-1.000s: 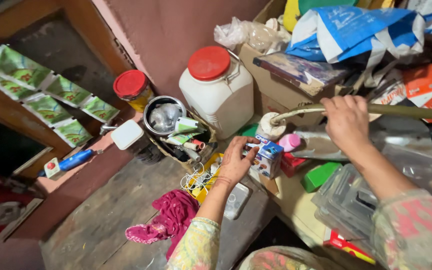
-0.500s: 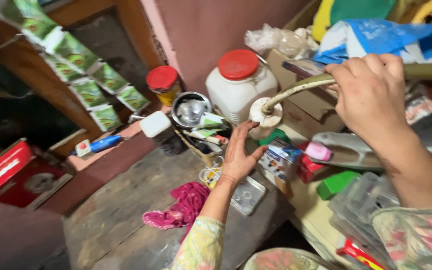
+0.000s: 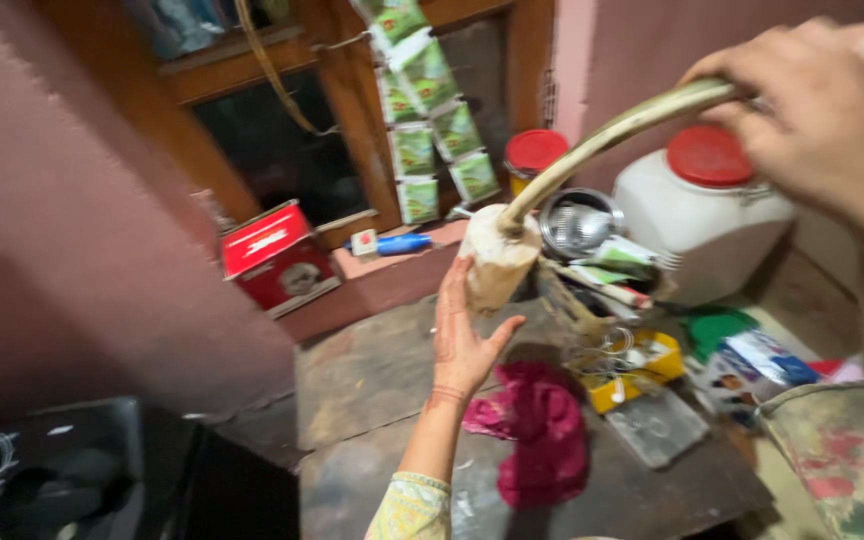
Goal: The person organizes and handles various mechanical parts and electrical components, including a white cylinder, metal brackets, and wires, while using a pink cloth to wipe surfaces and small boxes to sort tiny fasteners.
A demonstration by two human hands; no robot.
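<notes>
Right hand point(image 3: 817, 110) clenched round a curved stick point(image 3: 602, 135) — left hand point(image 3: 464, 335) open, fingers touching its wrapped end point(image 3: 497, 260).

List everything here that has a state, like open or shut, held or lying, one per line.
Right hand: closed around the curved stick.
Curved stick: held up, its wrapped end low.
Left hand: open, palm against the wrapped end.
White jar: upright, red lid on.
Red-lidded container: upright, lid on.
Steel cup: upright, open.
Red tin: shut, tilted.
Pink cloth: crumpled, lying flat.
</notes>
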